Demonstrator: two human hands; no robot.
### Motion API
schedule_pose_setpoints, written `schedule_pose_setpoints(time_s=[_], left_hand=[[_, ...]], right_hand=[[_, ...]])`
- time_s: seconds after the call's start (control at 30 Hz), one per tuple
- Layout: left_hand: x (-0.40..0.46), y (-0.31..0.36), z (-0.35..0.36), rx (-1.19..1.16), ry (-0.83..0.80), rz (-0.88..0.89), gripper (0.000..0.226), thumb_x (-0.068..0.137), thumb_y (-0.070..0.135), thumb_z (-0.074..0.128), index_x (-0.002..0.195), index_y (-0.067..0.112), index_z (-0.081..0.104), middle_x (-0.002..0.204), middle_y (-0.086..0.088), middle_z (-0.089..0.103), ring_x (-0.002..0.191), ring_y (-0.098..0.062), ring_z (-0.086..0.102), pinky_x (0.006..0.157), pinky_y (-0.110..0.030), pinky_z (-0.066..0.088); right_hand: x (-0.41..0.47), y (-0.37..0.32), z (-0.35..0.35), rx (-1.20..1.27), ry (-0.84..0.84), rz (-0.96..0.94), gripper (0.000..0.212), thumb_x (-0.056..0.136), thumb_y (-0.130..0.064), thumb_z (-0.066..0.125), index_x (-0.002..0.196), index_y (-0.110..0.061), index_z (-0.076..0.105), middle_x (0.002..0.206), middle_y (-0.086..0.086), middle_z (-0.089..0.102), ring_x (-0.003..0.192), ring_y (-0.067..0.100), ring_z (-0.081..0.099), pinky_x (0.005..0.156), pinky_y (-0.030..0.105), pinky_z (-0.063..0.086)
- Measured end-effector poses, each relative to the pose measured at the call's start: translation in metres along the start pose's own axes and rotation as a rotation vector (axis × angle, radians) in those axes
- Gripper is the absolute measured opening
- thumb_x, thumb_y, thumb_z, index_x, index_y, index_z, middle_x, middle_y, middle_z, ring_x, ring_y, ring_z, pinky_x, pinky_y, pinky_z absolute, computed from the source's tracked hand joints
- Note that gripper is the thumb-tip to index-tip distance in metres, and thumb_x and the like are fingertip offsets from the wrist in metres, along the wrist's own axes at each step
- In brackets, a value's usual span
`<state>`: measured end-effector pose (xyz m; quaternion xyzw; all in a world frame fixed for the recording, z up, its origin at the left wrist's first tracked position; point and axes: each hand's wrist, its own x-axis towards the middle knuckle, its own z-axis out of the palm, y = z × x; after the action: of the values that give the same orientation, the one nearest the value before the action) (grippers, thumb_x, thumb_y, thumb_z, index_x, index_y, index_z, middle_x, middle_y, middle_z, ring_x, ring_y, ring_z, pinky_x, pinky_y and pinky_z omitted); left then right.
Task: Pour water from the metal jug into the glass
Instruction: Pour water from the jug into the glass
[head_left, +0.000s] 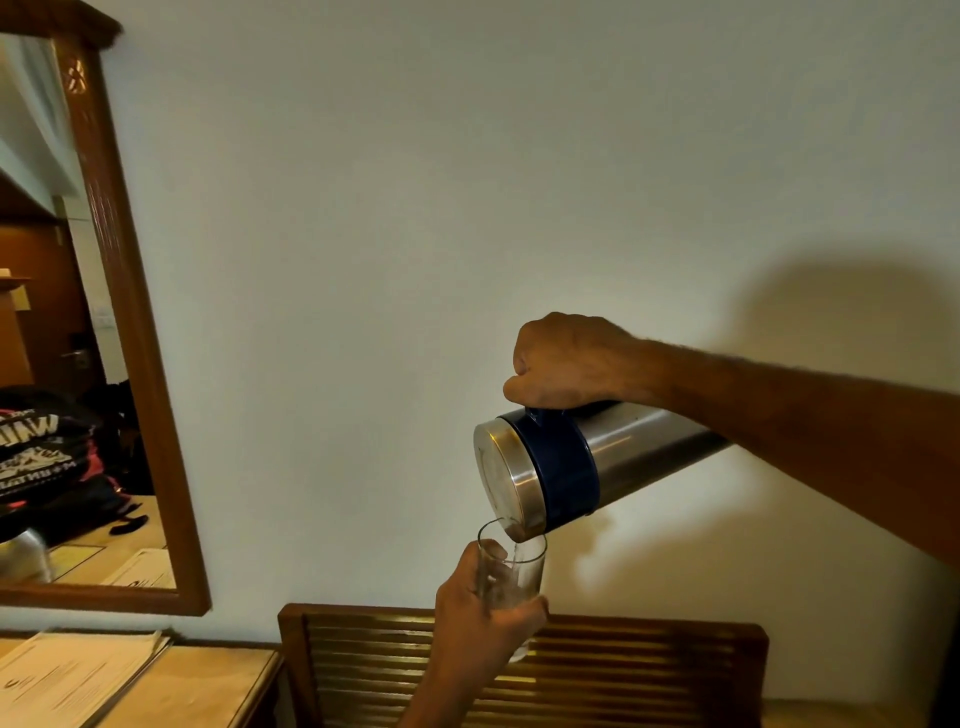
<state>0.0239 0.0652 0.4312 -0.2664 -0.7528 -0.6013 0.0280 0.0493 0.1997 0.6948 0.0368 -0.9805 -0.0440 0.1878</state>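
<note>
The metal jug (623, 457), steel with a dark blue band near its lid, is tipped almost level with its lid end pointing left. My right hand (566, 361) grips its handle from above. The jug's spout rests just over the rim of a clear glass (511, 566), and a thin stream of water runs into it. My left hand (480, 616) is wrapped around the lower part of the glass and holds it up in the air. The glass's base is hidden behind my fingers.
A slatted wooden rack (649, 670) stands against the white wall below the glass. A wooden table (208, 686) with papers (72, 670) lies at the lower left. A wood-framed mirror (130, 338) hangs on the wall at the left.
</note>
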Motion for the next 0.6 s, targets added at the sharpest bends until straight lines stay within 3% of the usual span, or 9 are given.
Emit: schedule_pose_setpoints(time_s=[0.07,0.27,0.6], left_hand=[[0.001,0.000,0.000,-0.005,0.002,-0.011,0.058,0.049,0.053,0.079,0.098,0.035,0.054,0.095,0.009,0.068,0.085,-0.019,0.071,0.064,-0.020,0.061],[0.001,0.005,0.001,-0.025,0.020,-0.012,0.057,0.046,0.055,0.077,0.096,0.038,0.055,0.092,0.016,0.067,0.081,-0.011,0.068,0.051,-0.005,0.051],[0.005,0.000,0.005,-0.058,0.028,-0.012,0.057,0.048,0.045,0.081,0.099,0.037,0.058,0.095,0.011,0.069,0.084,-0.018,0.071,0.056,-0.016,0.059]], right_hand=[[0.002,0.000,-0.002,-0.003,0.007,-0.011,0.027,0.065,-0.030,0.053,0.044,-0.019,0.040,0.044,-0.005,0.036,0.044,0.014,0.036,0.047,0.031,0.033],[0.006,-0.001,-0.008,-0.027,0.026,-0.036,0.024,0.064,-0.031,0.052,0.045,-0.019,0.043,0.044,-0.005,0.039,0.043,0.015,0.039,0.047,0.031,0.036],[0.014,-0.003,-0.010,-0.047,0.033,-0.065,0.026,0.068,-0.029,0.054,0.046,-0.018,0.044,0.044,-0.004,0.038,0.043,0.014,0.038,0.047,0.030,0.035]])
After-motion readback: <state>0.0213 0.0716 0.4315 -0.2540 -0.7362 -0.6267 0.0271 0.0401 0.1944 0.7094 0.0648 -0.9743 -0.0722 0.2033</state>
